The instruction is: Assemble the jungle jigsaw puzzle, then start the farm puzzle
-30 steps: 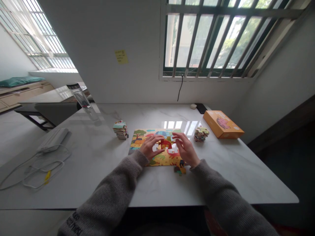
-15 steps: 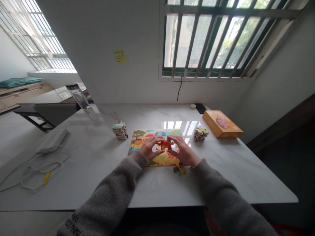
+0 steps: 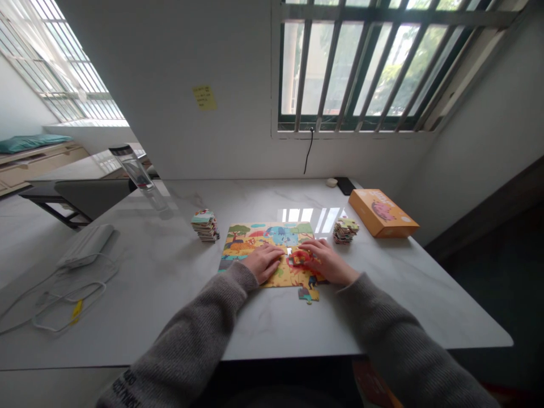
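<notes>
A colourful animal jigsaw puzzle (image 3: 242,245) lies on the table in front of me, with a small pale gap near its middle. My left hand (image 3: 264,263) rests on it left of that gap, fingers stretched out and holding nothing. On the right, my right hand (image 3: 330,262) has its fingers closed on a red puzzle piece (image 3: 298,258) just over the puzzle; the fingers partly cover it. A loose puzzle piece (image 3: 309,293) lies at the lower edge, below the right hand.
Stacks of puzzle pieces stand to the left (image 3: 205,226) and right (image 3: 345,231). An orange box (image 3: 385,214) and a black phone (image 3: 345,186) lie at the right rear. A glass bottle (image 3: 136,173), white pouch (image 3: 87,245) and looped cable (image 3: 68,326) are at the left.
Both hands have come down onto the puzzle and moved apart. The red piece has shifted right, with the right hand at it; the left hand has flattened.
</notes>
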Tool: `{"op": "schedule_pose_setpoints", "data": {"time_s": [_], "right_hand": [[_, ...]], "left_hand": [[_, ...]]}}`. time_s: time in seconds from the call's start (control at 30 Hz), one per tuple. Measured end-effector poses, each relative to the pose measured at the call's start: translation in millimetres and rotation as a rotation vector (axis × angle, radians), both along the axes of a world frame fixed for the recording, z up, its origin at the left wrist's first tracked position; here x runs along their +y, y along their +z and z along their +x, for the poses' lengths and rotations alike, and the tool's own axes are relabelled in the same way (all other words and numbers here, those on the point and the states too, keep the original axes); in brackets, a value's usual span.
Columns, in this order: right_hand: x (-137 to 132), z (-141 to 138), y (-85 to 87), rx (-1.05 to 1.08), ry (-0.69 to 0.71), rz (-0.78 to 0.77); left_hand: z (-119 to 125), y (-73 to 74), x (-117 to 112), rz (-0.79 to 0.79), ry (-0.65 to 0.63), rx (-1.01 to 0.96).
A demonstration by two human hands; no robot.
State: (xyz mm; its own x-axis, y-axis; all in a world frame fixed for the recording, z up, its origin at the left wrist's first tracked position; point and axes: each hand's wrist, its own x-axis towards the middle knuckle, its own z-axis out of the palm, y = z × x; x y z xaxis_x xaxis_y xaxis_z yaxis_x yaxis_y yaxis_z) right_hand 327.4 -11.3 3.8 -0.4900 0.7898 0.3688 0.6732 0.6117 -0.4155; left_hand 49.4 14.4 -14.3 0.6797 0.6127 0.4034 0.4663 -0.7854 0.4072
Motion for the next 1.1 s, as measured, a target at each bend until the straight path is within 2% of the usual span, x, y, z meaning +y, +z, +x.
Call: {"op": "schedule_pose_setpoints", "data": {"time_s": [0.17,0.5,0.73,0.87,1.1], "right_hand": [[0,-8,-3.0,-0.053,-0.031,0.008],[-2,-9,-1.1,-0.025,-0.032,-0.011],[-7,-19,-0.6,-0.109,-0.087,-0.054],[-8,-21,-1.2,-0.112,-0.101,-0.045],[-7,-20,-5.2,-0.125,-0.114,0.009]], "left_hand": [[4,-2.2,-3,0.067,0.015,0.051],[3,1.0,-6,0.064,0.009,0.14],[5,-1.6,-5,0.069,-0.002,0.11],[6,-2.4,-6,0.082,0.006,0.172],[12,10.4,-14,0.11,0.041,0.314]]}}
